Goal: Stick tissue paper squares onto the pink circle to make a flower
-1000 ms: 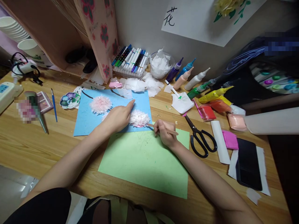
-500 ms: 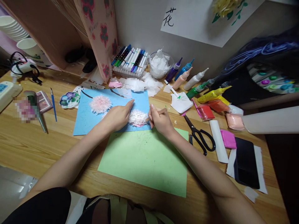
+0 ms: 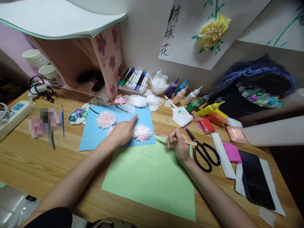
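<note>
My left hand (image 3: pixel 122 133) lies flat on the blue paper (image 3: pixel 89 139), one finger stretched out, between two fluffy paper flowers. To its left is a pink-white flower (image 3: pixel 106 120); to its right a white flower (image 3: pixel 142 132) with some pink at its lower edge. Part of another pale flower is hidden behind the hand. In my right hand (image 3: pixel 180 145) a flat wooden craft stick (image 3: pixel 191 142) is pinched, its tip pointing left, just off the blue paper's right edge. Below lies a green sheet (image 3: pixel 152 180). Black-handled scissors (image 3: pixel 203 152) rest right of my right hand.
Paint bottles (image 3: pixel 193 95), a bowl of torn tissue (image 3: pixel 159 84) and a box of markers (image 3: pixel 134 80) line the back. Clay packets (image 3: pixel 206 125) and a phone (image 3: pixel 256 180) lie on the right. A paint palette (image 3: pixel 78 116) and brush (image 3: pixel 62 122) are on the left.
My right hand has drawn away from the white flower, to the right and toward me, with the craft stick. My left hand stays on the blue paper. The view has tilted up.
</note>
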`<move>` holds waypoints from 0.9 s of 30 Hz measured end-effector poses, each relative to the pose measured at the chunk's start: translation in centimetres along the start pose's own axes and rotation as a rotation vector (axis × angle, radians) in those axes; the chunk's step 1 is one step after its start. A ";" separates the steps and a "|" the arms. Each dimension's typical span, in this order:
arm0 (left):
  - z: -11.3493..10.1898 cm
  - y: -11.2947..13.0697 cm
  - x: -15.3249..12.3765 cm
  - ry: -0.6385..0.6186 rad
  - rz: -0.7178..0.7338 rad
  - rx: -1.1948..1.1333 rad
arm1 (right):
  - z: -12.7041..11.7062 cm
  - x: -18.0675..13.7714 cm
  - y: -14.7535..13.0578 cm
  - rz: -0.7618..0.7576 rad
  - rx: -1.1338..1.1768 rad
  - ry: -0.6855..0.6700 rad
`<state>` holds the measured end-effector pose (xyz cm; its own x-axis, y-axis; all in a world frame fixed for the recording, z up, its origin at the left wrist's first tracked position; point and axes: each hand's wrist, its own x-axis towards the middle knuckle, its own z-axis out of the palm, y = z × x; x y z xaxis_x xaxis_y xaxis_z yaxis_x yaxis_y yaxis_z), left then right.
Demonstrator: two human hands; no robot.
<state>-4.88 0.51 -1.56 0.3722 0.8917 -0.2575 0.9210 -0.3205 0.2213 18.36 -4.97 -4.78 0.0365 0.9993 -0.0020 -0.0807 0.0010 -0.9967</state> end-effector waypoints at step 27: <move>-2.7 -4.4 6.1 0.428 -0.094 -0.087 | 0.2 0.4 1.3 0.064 0.209 0.054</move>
<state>-6.94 8.22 -1.60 0.1891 0.9735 0.1283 0.9289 -0.2197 0.2982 18.06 -4.53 -6.10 0.0777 0.9942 -0.0746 -0.2892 -0.0491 -0.9560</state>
